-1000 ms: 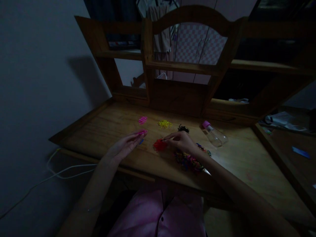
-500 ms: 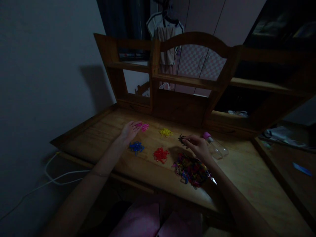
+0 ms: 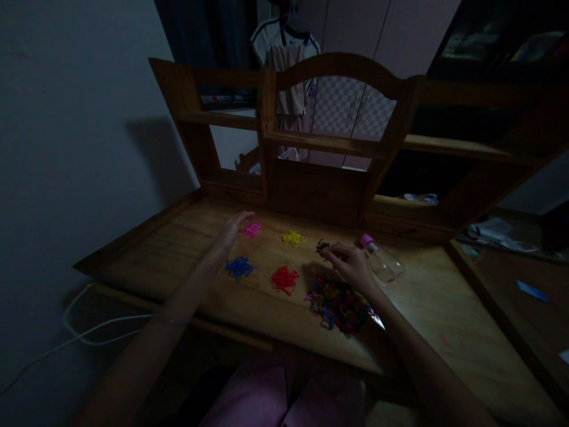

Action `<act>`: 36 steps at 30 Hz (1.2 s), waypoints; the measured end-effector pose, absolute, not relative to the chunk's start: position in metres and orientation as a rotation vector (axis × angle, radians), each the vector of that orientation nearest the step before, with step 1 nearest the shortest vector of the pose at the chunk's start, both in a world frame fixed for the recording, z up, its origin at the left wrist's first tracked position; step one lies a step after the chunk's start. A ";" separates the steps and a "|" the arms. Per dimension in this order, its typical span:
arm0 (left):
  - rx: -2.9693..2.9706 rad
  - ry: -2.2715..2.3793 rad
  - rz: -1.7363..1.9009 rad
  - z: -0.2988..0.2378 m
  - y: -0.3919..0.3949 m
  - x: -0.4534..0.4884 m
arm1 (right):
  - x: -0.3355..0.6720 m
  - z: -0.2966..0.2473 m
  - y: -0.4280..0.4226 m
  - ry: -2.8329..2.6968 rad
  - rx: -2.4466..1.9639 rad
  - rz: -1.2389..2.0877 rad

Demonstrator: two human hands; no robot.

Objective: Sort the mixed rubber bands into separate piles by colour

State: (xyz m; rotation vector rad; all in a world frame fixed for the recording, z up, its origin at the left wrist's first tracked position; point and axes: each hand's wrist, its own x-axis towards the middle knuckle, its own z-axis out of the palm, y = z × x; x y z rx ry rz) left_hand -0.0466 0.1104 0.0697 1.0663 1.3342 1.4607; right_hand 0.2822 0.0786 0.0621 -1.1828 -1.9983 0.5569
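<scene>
My left hand is open, fingers stretched out over the left edge of a small pile of pink band-like pieces. My right hand is closed in a pinch at the edge of a pile of black pieces; whatever is between its fingertips is too small and dark to make out. Beneath my right wrist lies a larger heap of mixed-colour pieces. Separate piles of yellow, red and blue pieces lie between my hands and nearer me.
A clear bottle with a pink cap lies beyond my right hand. Wooden shelves rise along the back of the wooden desk. A white cable hangs at the left edge. A blue object lies far right.
My left hand has drawn slightly back and up from the pink pieces, which now show more fully. My right hand stays by the black pile. The view has shifted a little.
</scene>
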 end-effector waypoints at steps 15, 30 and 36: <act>1.983 1.363 1.018 0.066 -0.041 0.068 | 0.333 0.096 0.088 -1.864 -1.328 -0.065; 2.248 1.241 0.828 0.041 0.010 0.139 | 0.375 0.080 0.059 -2.149 -1.170 0.471; 2.415 1.224 0.679 0.041 0.033 0.153 | 0.379 0.075 0.061 -2.310 -1.075 0.645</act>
